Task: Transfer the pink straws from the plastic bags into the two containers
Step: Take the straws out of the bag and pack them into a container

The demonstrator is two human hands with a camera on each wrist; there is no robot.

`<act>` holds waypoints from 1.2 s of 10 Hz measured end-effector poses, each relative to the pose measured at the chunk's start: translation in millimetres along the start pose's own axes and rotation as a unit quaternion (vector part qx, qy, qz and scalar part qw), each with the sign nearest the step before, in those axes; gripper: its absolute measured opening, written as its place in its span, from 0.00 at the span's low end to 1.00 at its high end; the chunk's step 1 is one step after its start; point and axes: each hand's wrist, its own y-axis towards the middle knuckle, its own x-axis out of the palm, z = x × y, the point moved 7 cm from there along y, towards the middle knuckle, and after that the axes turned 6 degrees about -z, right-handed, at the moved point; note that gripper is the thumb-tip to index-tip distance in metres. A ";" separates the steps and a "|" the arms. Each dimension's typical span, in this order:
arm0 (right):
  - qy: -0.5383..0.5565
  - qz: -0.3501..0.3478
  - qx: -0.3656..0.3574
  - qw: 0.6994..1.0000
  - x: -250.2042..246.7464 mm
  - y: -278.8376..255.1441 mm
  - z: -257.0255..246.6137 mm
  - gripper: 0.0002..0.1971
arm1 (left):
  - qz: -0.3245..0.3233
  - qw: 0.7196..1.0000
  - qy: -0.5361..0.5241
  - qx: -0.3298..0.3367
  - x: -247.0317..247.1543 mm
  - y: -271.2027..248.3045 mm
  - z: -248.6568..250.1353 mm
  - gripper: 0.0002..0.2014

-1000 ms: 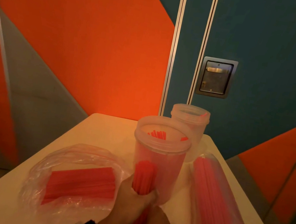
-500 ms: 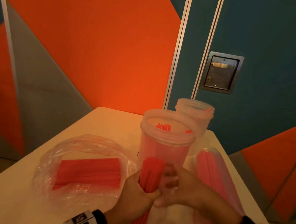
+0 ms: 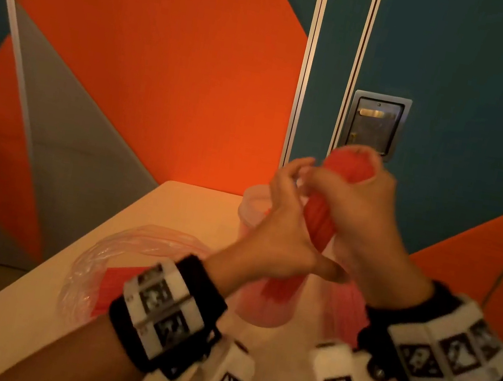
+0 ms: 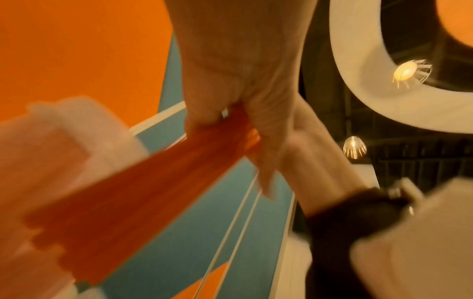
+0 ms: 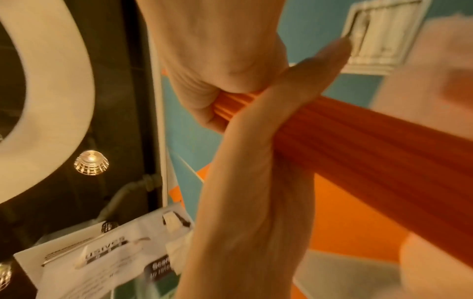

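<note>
- Above the near container, I hold a bundle of pink straws up off the table, tilted, its top end showing past my right knuckles and its lower end hanging over the container's mouth.
- My right hand is wrapped fully round the upper part of the bundle; the right wrist view shows the fingers curled tight on the ridged stems.
- My left hand grips the same bundle just beside the right, thumb stretched out below it; the left wrist view shows the fingers closed on the straws.
- I judge the straws light, thin-walled and slick against each other, so a loose hold would let the middle ones slide out; squeezing too hard could crease them. Holding near the middle, as now, should keep both ends even.
- They look orange-red in this warm light, long, straight and packed parallel, the lower tips slightly ragged.
- To my left an open plastic bag lies on the table with more straws inside.
- Blur hides the second container.
</note>
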 end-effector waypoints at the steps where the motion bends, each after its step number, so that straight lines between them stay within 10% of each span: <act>1: 0.099 0.053 -0.047 0.993 -31.5 30.6 -34.5 0.17 | -0.062 0.996 -0.059 0.030 -15.3 3.2 16.9 0.61; 2: 0.166 0.056 -0.089 0.980 -45.0 45.7 -50.4 0.16 | 0.105 0.989 0.003 -0.106 -50.8 21.0 -38.1 0.46; 3: 0.200 0.062 -0.119 0.970 -43.2 51.3 -52.9 0.17 | 0.128 0.945 0.045 -0.297 -47.0 17.6 -92.0 0.42; 6: 0.165 0.083 -0.077 0.980 -42.5 40.0 1.4 0.19 | 0.255 0.955 0.131 -0.080 -20.3 -41.5 -64.9 0.22; 9: 0.107 0.047 -0.105 0.988 -32.5 26.9 5.1 0.20 | 0.231 0.963 0.137 0.000 -8.6 -56.0 -63.1 0.29; 12: -0.093 -0.189 -0.009 0.977 15.6 -8.2 79.9 0.19 | 0.211 0.963 0.170 0.010 -9.4 -60.1 -63.3 0.28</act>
